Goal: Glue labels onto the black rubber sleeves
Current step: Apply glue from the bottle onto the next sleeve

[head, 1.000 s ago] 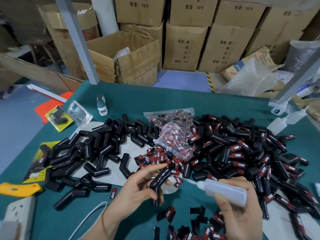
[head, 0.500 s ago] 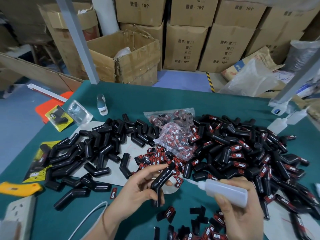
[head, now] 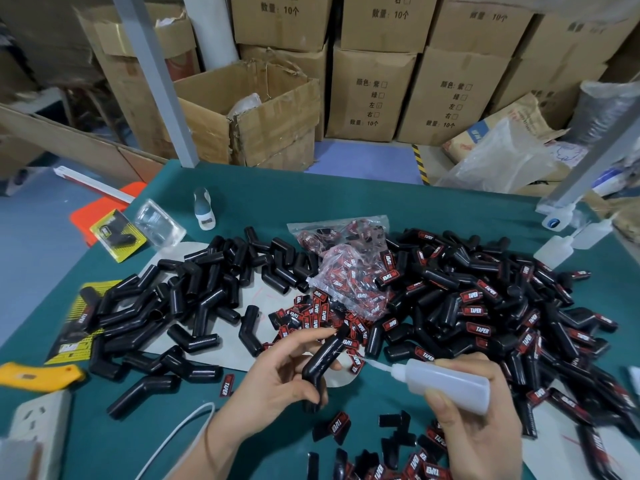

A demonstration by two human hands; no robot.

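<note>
Left hand fingers curled round a bent black sleeve, near centre above green table. Right hand grips glue bottle, nozzle pointing left just beside sleeve. Loose labels just beyond; labelled sleeves piled right, plain sleeves left.

"TAPER" labels, "10个" cartons
</note>
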